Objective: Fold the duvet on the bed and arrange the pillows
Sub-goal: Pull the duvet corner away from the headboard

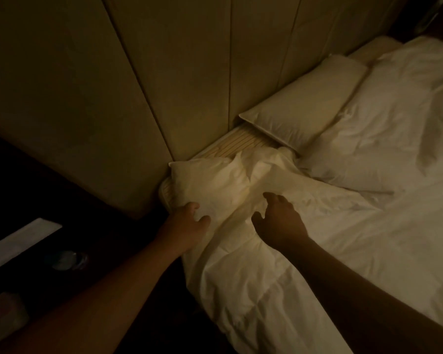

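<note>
A white duvet (304, 251) lies crumpled across the bed, its top corner bunched near the headboard. My left hand (189, 223) rests on that bunched corner at the bed's near-left edge, with fingers curled into the cloth. Just to the right, my right hand (276, 218) hovers over the duvet with fingers spread and nothing in it. One white pillow (304, 103) leans against the headboard. A second pillow (376, 139) lies beside it, farther onto the bed. A strip of striped mattress (241, 141) shows at the head of the bed.
A padded beige headboard wall (164, 60) rises behind the bed. Left of the bed stands a dark nightstand (49, 238) with a pale strip and a small round glass object (64, 260). The room is dim.
</note>
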The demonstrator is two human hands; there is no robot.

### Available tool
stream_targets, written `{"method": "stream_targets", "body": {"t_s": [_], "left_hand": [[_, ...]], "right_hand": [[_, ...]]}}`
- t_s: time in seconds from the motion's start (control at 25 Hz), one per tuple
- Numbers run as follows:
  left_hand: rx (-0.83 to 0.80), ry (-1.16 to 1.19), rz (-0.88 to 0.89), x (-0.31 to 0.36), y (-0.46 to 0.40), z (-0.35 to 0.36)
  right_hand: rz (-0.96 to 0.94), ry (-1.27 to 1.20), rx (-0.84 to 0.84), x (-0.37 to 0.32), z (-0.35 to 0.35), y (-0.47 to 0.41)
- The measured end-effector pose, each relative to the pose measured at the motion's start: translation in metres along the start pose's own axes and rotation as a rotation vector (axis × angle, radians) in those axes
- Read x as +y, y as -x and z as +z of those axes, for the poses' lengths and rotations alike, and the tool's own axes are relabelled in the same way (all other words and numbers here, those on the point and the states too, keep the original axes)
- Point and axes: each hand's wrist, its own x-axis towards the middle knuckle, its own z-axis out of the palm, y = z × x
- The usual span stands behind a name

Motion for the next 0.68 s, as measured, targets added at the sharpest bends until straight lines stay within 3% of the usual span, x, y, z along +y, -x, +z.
{"method": "stream_targets", "body": {"t_s": [0.24,0.44,0.68], "left_hand": [[0.003,-0.040,0.015,-0.024,-0.114,0.031],[0.153,-0.182,0.074,-0.039,-0.184,0.078],[0.244,-0.173,0.128,-0.079,-0.226,0.125]], "right_hand": [[0.129,0.007,0.027,0.011,0.079,-0.086],[0.155,0.144,0.103,0.035,0.144,-0.153],[0.400,0.123,0.039,0.056,0.203,-0.211]]}}
